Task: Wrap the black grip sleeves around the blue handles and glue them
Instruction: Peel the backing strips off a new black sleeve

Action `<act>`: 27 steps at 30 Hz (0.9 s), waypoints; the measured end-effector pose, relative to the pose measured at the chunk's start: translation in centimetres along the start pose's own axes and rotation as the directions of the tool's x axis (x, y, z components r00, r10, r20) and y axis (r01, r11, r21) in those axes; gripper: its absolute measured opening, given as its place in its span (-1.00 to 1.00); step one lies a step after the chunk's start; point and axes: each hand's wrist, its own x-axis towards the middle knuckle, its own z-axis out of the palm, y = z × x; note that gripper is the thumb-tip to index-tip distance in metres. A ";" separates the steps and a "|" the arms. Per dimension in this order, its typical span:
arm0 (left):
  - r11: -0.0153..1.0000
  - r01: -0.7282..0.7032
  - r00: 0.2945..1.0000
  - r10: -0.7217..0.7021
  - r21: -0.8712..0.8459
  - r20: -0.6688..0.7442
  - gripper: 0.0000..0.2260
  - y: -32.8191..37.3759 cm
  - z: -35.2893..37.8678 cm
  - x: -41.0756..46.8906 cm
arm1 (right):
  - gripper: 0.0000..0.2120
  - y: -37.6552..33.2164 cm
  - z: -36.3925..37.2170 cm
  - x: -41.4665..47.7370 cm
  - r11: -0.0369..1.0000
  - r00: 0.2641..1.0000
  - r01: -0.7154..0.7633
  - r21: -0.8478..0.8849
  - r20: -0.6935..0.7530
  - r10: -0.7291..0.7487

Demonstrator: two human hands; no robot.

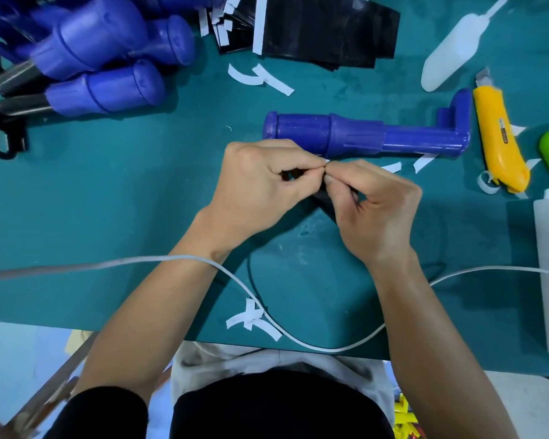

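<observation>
Mostly hidden beneath the knuckles, a black grip sleeve [325, 198] shows only as a dark sliver, apparently with a white strip at its edge. The left hand [260, 182] and right hand [373, 210] meet fingertip to fingertip, both pinching it over the green table [108, 217]. A blue handle [362, 134] lies just beyond them.

Single view: head-worn wide-angle cam, pointed forward and steeply down at the green table [108, 217], close in. Table's near edge crossed the lower frame, with the wearer's lap [282, 407] below it; table's far side ran off the top.
</observation>
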 end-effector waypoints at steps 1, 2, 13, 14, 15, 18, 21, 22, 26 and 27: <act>1.000 0.017 1.000 -0.017 -0.002 -0.001 -0.92 0.1 0.1 0.0 | -0.81 0.0 0.0 0.0 1.000 1.000 0.003 0.001 0.001 -0.003; 0.999 0.035 0.999 -0.035 0.005 -0.007 -0.91 0.2 0.1 0.0 | -0.81 0.0 0.1 -0.1 1.000 1.000 0.008 0.000 0.002 -0.008; 0.970 0.227 0.969 -0.234 -0.083 -0.084 -0.89 0.9 1.0 -0.1 | -0.87 -0.1 0.1 0.0 0.997 0.999 -0.044 0.060 -0.015 0.045; 0.959 0.257 0.961 -0.267 -0.119 -0.077 -0.88 0.9 1.0 0.0 | -0.88 -0.1 0.1 0.1 0.993 0.997 -0.068 0.093 -0.019 0.070; 0.951 0.274 0.956 -0.286 -0.144 -0.072 -0.85 0.9 0.9 0.1 | -0.88 -0.1 0.0 0.2 0.988 0.995 -0.090 0.123 -0.021 0.093; 0.961 0.231 0.969 -0.242 -0.150 -0.057 -0.80 0.9 0.5 0.2 | -0.88 0.1 -0.1 0.5 0.980 0.991 -0.124 0.156 -0.023 0.129; 0.975 0.188 0.979 -0.196 -0.116 -0.062 -0.81 1.3 0.3 0.1 | -0.88 0.0 -0.1 0.5 0.982 0.993 -0.107 0.157 -0.031 0.113; 0.976 0.192 0.977 -0.200 -0.106 -0.067 -0.83 1.4 0.3 0.1 | -0.88 -0.1 -0.1 0.4 0.986 0.995 -0.089 0.143 -0.037 0.096; 0.969 0.231 0.969 -0.237 -0.091 -0.062 -0.87 1.4 0.4 0.0 | -0.85 -0.2 0.2 0.2 0.999 0.998 -0.031 0.041 -0.052 0.033; 0.969 0.233 0.969 -0.239 -0.088 -0.060 -0.87 1.3 0.4 -0.1 | -0.84 -0.1 0.2 0.2 1.000 0.998 -0.017 0.020 -0.054 0.018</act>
